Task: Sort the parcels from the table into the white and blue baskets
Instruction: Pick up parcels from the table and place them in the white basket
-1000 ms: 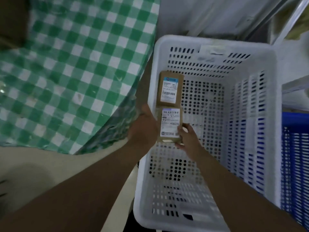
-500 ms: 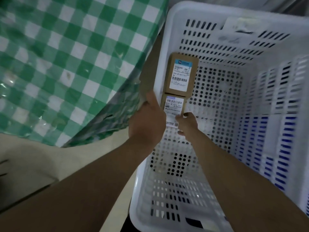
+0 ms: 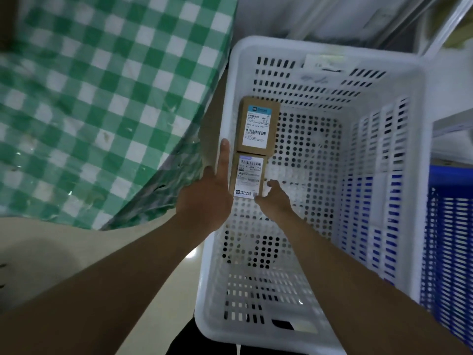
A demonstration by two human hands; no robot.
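A white plastic basket (image 3: 258, 47) stands on the floor beside the table. A brown parcel with a white label (image 3: 257, 125) lies on the basket's floor against the left wall. A second brown labelled parcel (image 3: 249, 176) sits just in front of it, end to end. My left hand (image 3: 207, 196) holds this nearer parcel from the left, thumb stretched along its left edge, other fingers hidden. My right hand (image 3: 275, 198) pinches its lower right corner with curled fingertips. A blue basket (image 3: 450, 226) stands right of the white one.
The table with a green-and-white checked cloth (image 3: 102, 98) overhangs to the left, close to the white basket's rim. Pale floor (image 3: 64, 252) lies below it. A white wall and metal frame bars (image 3: 445, 29) rise behind the baskets.
The held parcel has come down to line up just behind the first parcel's near end. My left thumb has stretched out along its edge. The view has pulled back.
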